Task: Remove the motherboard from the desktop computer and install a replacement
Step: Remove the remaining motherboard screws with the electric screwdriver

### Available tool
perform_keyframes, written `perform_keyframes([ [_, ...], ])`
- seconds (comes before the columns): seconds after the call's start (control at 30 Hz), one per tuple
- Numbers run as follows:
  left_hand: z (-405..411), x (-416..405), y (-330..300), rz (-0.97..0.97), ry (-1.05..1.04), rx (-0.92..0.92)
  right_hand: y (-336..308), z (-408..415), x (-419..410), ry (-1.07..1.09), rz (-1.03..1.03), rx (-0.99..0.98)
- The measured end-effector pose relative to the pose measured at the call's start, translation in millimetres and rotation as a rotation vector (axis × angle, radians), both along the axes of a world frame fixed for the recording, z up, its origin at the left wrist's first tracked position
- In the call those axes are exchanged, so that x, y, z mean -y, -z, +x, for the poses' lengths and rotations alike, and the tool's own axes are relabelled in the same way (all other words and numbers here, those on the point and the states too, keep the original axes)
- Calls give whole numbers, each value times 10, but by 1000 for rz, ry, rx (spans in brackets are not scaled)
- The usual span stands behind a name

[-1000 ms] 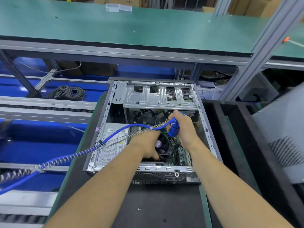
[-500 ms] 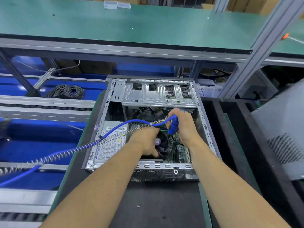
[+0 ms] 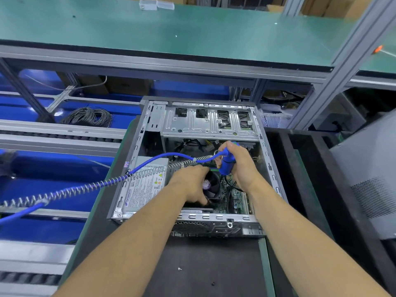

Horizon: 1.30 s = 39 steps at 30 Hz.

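The motherboard [image 3: 232, 195] sits in the floor of the open desktop case [image 3: 265, 168], green and crowded, with the black CPU fan [image 3: 211, 185] bolted over its middle. The right hand [image 3: 241, 166] is wrapped round a blue powered screwdriver [image 3: 227, 163], held upright with its tip pointing down at the board beside the fan. The left hand [image 3: 192, 185] rests on the fan's near side, fingers bent down over its edge; whether it grips the fan or only steadies it I cannot tell.

Over the last second little has changed: both hands have kept their places and only the view has drifted a touch. I'd judge a screw is being driven out, so the board remains fastened and removal is early.

The driver's bit and the screw are hidden behind the hands. The blue air hose [image 3: 158, 157] and its coiled spring cable [image 3: 85, 187] run off the left edge across the silver power supply [image 3: 145, 185]. The drive cage [image 3: 210, 123] covers whatever lies at the case's far end.
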<state>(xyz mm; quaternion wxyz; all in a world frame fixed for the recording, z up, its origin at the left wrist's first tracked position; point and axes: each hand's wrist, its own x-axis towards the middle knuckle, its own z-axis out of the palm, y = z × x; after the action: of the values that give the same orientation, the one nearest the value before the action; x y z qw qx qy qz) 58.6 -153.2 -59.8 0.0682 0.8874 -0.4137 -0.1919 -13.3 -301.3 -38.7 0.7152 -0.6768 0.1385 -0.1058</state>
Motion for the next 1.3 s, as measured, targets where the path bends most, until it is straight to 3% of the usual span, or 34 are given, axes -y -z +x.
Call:
perform_keyframes([
  [0.6,-14,11,67,32,-84,-254,87,88,149,-173,-46,89],
  [0.8,6,-2,73,34,-51,-173,78,100,140,-148,-46,87],
  [1.03,16,7,33,28,-16,-6,36,86,-37,93,-10,49],
  [1.3,14,-1,37,15,-22,-47,-4,32,-66,150,-4,56],
])
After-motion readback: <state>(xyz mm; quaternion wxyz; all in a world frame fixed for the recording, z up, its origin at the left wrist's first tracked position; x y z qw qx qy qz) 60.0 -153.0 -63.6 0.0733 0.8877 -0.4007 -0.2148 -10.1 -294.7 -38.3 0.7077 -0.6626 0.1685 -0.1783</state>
